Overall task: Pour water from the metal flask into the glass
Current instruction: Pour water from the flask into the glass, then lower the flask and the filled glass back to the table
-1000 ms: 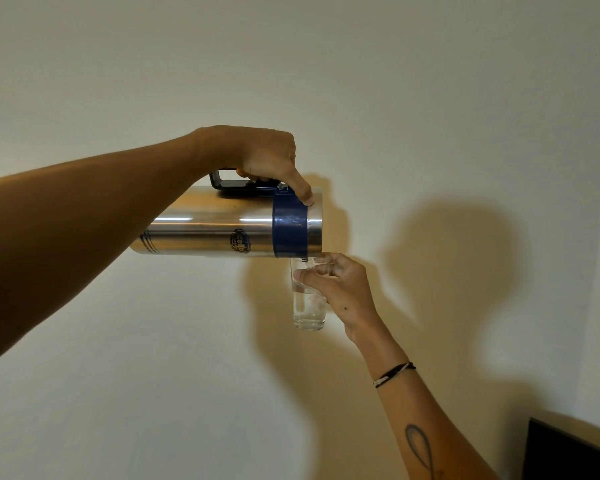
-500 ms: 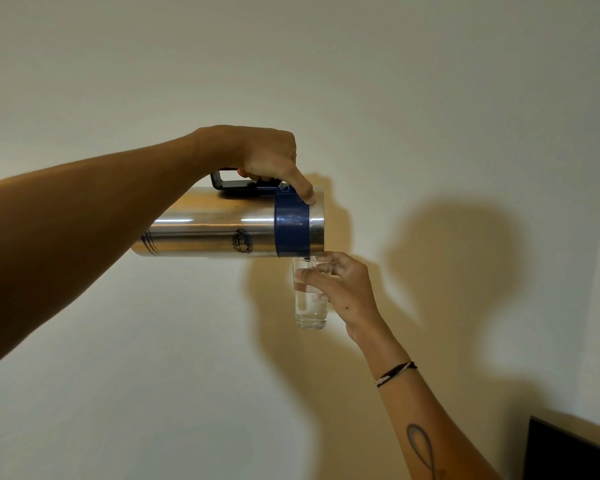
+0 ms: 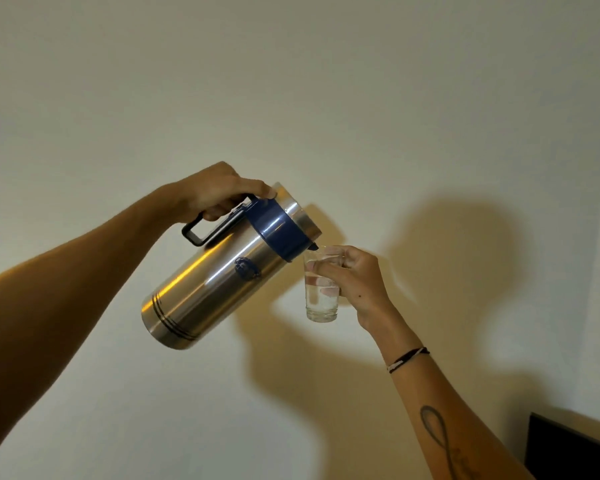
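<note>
A large metal flask [image 3: 219, 275] with a blue collar and a black handle hangs in the air in front of a pale wall. It is tilted with its mouth up to the right and its base down to the left. My left hand [image 3: 219, 195] grips its handle from above. My right hand [image 3: 355, 284] holds a small clear glass [image 3: 321, 296] upright, just below and to the right of the flask's spout. The glass is mostly full of water. The spout sits at the glass's rim. No stream of water shows.
A plain pale wall [image 3: 326, 98] fills the view, with shadows of the flask and my arms on it. The corner of a dark flat object [image 3: 568, 448] shows at the bottom right.
The flask has swung from lying level to mouth-up, with its base dropped to the left. The water level in the glass is higher than one second ago.
</note>
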Available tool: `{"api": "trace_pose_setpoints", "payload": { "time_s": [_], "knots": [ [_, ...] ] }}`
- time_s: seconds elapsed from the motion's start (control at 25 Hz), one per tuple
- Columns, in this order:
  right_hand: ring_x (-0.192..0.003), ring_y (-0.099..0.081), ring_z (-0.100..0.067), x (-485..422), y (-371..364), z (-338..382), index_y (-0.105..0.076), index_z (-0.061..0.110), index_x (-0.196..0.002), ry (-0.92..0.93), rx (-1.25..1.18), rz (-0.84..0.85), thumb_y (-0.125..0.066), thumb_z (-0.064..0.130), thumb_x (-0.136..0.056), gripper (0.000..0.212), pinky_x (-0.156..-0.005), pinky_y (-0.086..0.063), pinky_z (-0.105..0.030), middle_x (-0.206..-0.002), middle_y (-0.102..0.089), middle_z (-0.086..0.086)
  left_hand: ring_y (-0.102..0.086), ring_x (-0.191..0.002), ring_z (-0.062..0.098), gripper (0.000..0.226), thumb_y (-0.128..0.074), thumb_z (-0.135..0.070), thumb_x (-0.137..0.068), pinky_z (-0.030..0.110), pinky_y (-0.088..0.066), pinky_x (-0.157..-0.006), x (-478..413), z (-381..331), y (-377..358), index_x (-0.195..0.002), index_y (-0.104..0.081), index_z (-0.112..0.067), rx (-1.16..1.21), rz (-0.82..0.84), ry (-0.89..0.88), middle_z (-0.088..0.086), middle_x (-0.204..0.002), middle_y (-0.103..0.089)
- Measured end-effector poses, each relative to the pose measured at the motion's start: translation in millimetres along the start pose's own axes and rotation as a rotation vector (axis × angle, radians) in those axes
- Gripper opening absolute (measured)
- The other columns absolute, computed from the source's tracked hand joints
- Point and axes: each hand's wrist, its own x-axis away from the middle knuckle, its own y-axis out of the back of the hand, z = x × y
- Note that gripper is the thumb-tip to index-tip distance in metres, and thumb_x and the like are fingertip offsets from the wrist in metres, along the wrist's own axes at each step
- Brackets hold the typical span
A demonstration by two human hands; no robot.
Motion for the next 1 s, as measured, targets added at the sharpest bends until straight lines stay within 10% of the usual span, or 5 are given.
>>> {"api": "trace_pose_setpoints", "payload": {
  "time_s": [0.16, 0.32, 0.52, 1.0],
  "knots": [
    [-0.074, -0.085, -0.018, -4.8, 4.0, 9.1, -0.072, 0.004, -0.122, 0.004, -0.021, 0.008, -0.095, 0.007, -0.079, 0.048, -0.065, -0.065, -0.028, -0.106, -0.082, -0.011, -0.022, -0.038, 0.010, 0.060, -0.079, -0.039, -0.088, 0.025, -0.018, -0.041, 14.5, 38.1, -10.5, -0.037, -0.054, -0.020, 0.328, -0.143, 0.057, -0.009, -0.041, -0.027],
    [-0.077, -0.086, -0.023, -9.4, 14.3, 10.8, -0.074, 0.006, -0.119, -0.021, -0.037, -0.028, -0.096, 0.011, -0.077, 0.048, -0.086, -0.070, -0.049, -0.106, -0.084, -0.007, -0.020, -0.036, 0.008, 0.054, -0.087, -0.052, -0.066, 0.022, -0.016, -0.037, 22.6, 72.4, -25.6, -0.044, -0.045, -0.026, 0.595, -0.216, 0.074, -0.010, -0.045, -0.027],
    [-0.088, -0.086, -0.036, -16.6, 30.2, 4.4, -0.074, 0.004, -0.121, -0.052, -0.042, -0.031, -0.097, 0.010, -0.075, 0.052, -0.099, -0.063, -0.065, -0.117, -0.084, -0.016, -0.021, -0.032, 0.005, 0.056, -0.068, -0.046, -0.090, 0.020, -0.018, -0.033, 26.1, 94.0, -45.6, -0.045, -0.039, -0.028, 0.803, -0.259, 0.104, -0.011, -0.042, -0.029],
    [-0.109, -0.082, -0.036, -4.3, 32.7, -57.5, -0.075, 0.014, -0.121, -0.068, 0.041, 0.005, -0.098, 0.024, -0.074, 0.053, -0.098, -0.063, -0.067, -0.122, -0.082, -0.013, -0.023, -0.030, 0.005, 0.049, -0.063, -0.043, -0.085, 0.024, -0.014, -0.039, 41.9, 151.6, -91.2, -0.045, -0.041, -0.027, 0.863, -0.245, 0.151, -0.012, -0.039, -0.031]
  ]
}}
